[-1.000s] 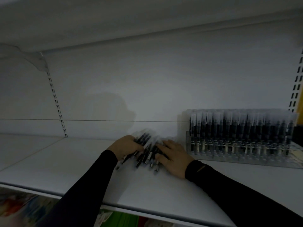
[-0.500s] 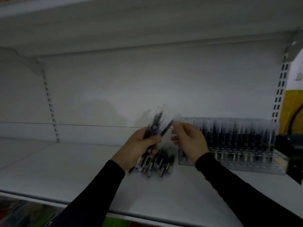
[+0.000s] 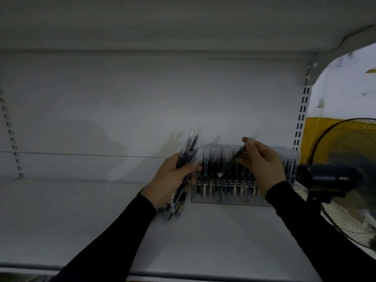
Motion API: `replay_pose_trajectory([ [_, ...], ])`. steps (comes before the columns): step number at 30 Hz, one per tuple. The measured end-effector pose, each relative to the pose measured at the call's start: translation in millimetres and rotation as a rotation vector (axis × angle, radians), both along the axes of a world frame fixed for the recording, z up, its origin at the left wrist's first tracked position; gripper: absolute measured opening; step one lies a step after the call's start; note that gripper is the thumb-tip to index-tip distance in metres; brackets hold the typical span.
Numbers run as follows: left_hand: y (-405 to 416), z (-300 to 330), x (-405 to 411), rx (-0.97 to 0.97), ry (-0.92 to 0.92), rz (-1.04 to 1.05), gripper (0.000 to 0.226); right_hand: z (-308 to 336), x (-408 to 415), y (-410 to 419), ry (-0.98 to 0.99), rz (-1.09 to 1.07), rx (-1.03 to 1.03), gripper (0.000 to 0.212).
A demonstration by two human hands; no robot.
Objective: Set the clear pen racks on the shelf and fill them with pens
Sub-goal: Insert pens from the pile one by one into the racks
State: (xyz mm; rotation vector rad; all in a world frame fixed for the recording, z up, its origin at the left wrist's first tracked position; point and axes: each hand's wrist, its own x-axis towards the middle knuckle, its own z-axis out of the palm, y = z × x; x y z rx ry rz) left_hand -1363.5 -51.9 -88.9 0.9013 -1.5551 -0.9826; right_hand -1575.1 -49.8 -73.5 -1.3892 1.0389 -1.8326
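Observation:
A clear pen rack stands on the white shelf at the right, packed with several dark pens with clear caps. My left hand grips a bundle of pens upright, just left of the rack. My right hand pinches a single pen that slants down to the left, in front of the rack's top. A few loose pens lie on the shelf under my left wrist. Motion blur hides fine detail.
A black standing fan with a wire cage sits at the right end of the shelf. Slotted uprights run up the back panel. Another shelf board hangs low overhead. The shelf's front edge runs along the bottom.
Both hands came up off the pen pile. My left hand lifted a bundle, and my right hand drew one pen out of it and moved right, over the rack. The view swung right.

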Motion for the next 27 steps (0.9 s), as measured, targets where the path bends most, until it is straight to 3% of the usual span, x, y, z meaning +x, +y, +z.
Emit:
replay_pose_trajectory([
  [3,-1,-5,4,0.01,0.058,0.019,0.019,-3,-1,-10,0.296,-0.151,-0.05,0.02],
  [9,-1,-8,6,-0.022,0.076,0.013,0.012,-10,10,-39,0.503,-0.284,-0.112,0.024],
  [14,0,-7,7,-0.023,0.11,-0.005,0.012,-19,16,-46,0.767,-0.26,-0.098,0.029],
  [18,1,-6,5,-0.028,0.133,-0.009,0.012,-23,17,-46,0.813,-0.22,-0.079,0.032],
  [23,0,-7,4,-0.032,0.162,-0.017,0.011,-23,20,-43,0.684,-0.211,-0.027,0.019],
  [27,-3,-10,4,-0.014,0.148,-0.014,0.012,-20,18,-42,0.705,-0.219,-0.006,0.022],
])
